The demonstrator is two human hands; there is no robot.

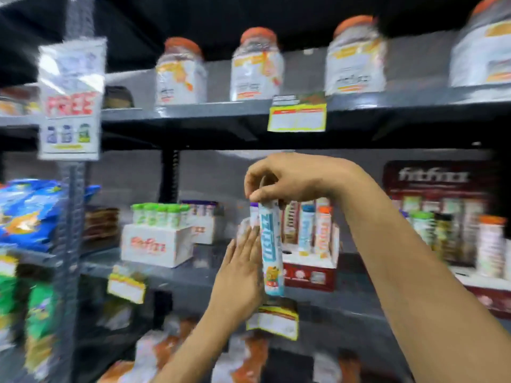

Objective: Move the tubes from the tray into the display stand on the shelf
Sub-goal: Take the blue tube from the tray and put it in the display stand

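My right hand pinches the top of a blue and white tube and holds it upright in front of the middle shelf. My left hand is flat, fingers together and extended, against the tube's left side. Just behind the tube stands a red and white display stand holding a few upright tubes, among them a blue-capped one and an orange-capped one. The picture is blurred by motion. No tray is in view.
A white carton of green-capped tubes sits left of the stand. A larger dark red display with more tubes stands at the right. Big orange-lidded jars line the upper shelf. Snack bags fill the left rack.
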